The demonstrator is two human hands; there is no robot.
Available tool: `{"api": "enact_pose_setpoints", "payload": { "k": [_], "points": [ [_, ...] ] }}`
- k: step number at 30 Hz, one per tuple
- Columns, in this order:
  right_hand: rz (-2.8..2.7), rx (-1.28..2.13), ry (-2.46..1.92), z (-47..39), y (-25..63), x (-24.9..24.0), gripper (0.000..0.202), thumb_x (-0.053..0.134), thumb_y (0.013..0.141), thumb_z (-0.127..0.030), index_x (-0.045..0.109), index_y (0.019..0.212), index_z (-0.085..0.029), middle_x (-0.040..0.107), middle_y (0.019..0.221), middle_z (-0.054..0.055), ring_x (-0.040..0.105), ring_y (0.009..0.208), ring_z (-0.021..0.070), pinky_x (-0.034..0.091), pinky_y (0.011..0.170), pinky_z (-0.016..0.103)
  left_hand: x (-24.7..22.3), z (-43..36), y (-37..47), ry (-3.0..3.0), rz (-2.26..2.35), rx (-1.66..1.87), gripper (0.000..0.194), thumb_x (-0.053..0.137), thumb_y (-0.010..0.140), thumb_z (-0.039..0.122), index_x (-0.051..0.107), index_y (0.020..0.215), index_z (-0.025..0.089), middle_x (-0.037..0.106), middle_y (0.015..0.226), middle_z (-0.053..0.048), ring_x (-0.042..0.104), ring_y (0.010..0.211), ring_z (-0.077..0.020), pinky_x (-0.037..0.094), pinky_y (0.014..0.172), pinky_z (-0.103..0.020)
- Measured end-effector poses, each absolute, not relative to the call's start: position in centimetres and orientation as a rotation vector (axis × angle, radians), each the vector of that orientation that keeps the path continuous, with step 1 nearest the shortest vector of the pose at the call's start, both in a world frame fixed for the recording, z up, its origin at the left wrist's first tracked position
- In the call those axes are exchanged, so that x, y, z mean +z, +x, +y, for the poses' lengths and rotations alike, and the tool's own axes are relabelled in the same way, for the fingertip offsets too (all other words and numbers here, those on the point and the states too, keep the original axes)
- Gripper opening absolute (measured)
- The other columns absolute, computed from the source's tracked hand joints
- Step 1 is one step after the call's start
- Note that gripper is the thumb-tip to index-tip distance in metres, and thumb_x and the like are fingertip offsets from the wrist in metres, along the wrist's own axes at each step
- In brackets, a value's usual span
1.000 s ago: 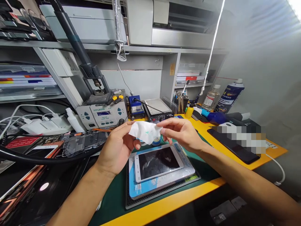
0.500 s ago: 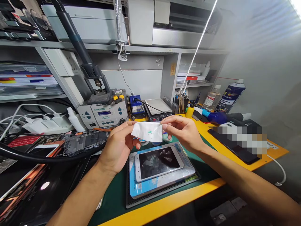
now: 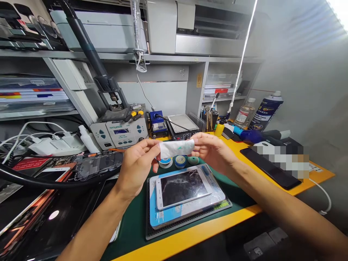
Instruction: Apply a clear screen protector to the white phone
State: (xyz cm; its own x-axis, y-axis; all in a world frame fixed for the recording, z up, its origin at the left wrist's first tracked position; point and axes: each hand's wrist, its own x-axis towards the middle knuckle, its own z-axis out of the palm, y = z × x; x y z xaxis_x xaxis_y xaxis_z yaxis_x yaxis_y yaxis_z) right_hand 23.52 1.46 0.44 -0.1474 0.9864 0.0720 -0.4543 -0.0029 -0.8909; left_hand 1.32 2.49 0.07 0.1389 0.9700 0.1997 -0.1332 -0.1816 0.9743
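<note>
Two hands stretch one white cloth [image 3: 177, 148] at the centre of the frame; a green mark shows on it. The left hand [image 3: 135, 164] pinches its left end between thumb and fingers, and the right hand [image 3: 212, 149] has the right end, its grip partly hidden. Pulled too hard, so thin a piece could tear or slip from a pinch. Directly below, the phone [image 3: 183, 189] lies screen up on a blue-and-white box [image 3: 156, 219], slightly askew; a knock from a wrist could slide it off. Pale streaks cross its screen; whether reflections or cracks, I cannot tell, and pressing on cracked glass could spread the damage. Just beyond the box, three reels [image 3: 180, 161] stand close under the cloth, where a lowered finger could tip them. On the yellow counter [image 3: 187, 237], toward the right of the frame, a spray can [image 3: 265, 111] and clear bottle [image 3: 244, 113] could topple if an elbow swings wide.
</note>
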Motion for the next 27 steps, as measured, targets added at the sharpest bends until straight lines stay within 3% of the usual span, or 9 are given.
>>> {"api": "enact_pose_setpoints", "payload": {
  "k": [10, 16, 27],
  "points": [
    [-1.021, 1.461, -0.747, 1.65, 23.68, 0.13, 0.013, 0.080, 0.068, -0.020, 0.076, 0.079, -0.014, 0.073, 0.071, 0.004, 0.068, 0.060, 0.0146, 0.058, 0.060, 0.026, -0.34, 2.22, 1.19, 1.541, 0.917, 1.404, 0.027, 0.073, 0.085, 0.032, 0.071, 0.110, 0.021, 0.065, 0.081, 0.000, 0.056, 0.061, -0.0123, 0.043, 0.040, -0.019],
    [-1.022, 1.466, -0.751, 1.61, 23.84, 0.21, 0.013, 0.079, 0.069, -0.021, 0.075, 0.080, -0.014, 0.073, 0.072, 0.004, 0.068, 0.061, 0.0145, 0.058, 0.060, 0.026, -0.29, 1.95, 1.11, 1.658, 1.026, 1.381, 0.018, 0.066, 0.088, 0.029, 0.077, 0.099, 0.021, 0.060, 0.062, 0.002, 0.051, 0.050, -0.0099, 0.040, 0.042, -0.020],
    [-1.052, 1.468, -0.734, 1.61, 23.85, 0.28, 0.012, 0.078, 0.070, -0.021, 0.075, 0.080, -0.015, 0.073, 0.071, 0.004, 0.068, 0.061, 0.0157, 0.058, 0.060, 0.027, -0.12, 1.85, 0.93, 1.604, 1.033, 1.331, 0.020, 0.062, 0.087, 0.028, 0.077, 0.094, 0.017, 0.062, 0.062, 0.001, 0.051, 0.050, -0.0101, 0.039, 0.045, -0.022]
  ]
}}
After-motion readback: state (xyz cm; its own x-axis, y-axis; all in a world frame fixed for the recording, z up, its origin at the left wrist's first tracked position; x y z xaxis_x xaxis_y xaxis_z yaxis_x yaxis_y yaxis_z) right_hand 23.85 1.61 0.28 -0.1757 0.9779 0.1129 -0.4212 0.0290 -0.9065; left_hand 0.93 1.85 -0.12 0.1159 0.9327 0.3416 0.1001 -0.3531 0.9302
